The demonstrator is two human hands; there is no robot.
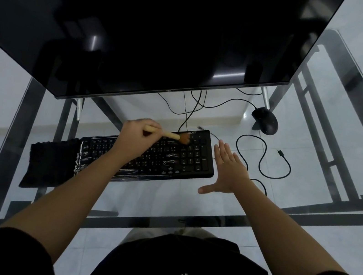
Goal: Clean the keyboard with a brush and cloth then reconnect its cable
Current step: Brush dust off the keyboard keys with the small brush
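A black keyboard [186, 159] lies on the glass table, angled up to the right. My left hand [134, 139] grips the wooden handle of a small brush [15, 109]. Its orange bristles touch the keyboard's top edge near the number pad. My right hand [230, 169] lies flat with straight, spread fingers beside the keyboard's right end, the thumb pointing left. A black cloth [51, 163] lies at the keyboard's left end. A loose black cable [263, 160] curls to the right, its plug [281, 153] lying free on the glass.
A large dark monitor [146, 23] stands over the back of the glass table [324, 113], its thin legs behind the keyboard. A black mouse [266, 120] sits at the back right, with several thin cables trailing under the monitor. The table's dark frame shows through the glass.
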